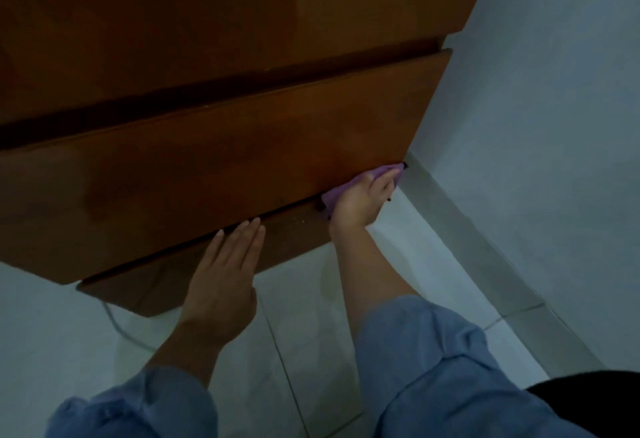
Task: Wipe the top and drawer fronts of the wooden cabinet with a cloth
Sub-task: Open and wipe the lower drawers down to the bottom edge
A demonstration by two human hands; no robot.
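Observation:
The wooden cabinet point(214, 67) fills the upper left, seen from above, with its drawer fronts stacked below the top. My right hand point(363, 200) presses a purple cloth point(382, 174) against the right end of the lowest drawer front point(291, 233), close to the cabinet's corner by the wall. My left hand point(225, 275) lies flat with fingers together on that same lowest drawer front, left of the cloth, fingertips at the gap under the middle drawer front point(207, 174). Most of the cloth is hidden under my right hand.
A pale wall point(540, 126) with a skirting board point(460, 229) runs close along the cabinet's right side. White floor tiles point(311, 333) lie below. A thin cable point(121, 325) curves on the floor under the cabinet's left part. Blue sleeves cover both forearms.

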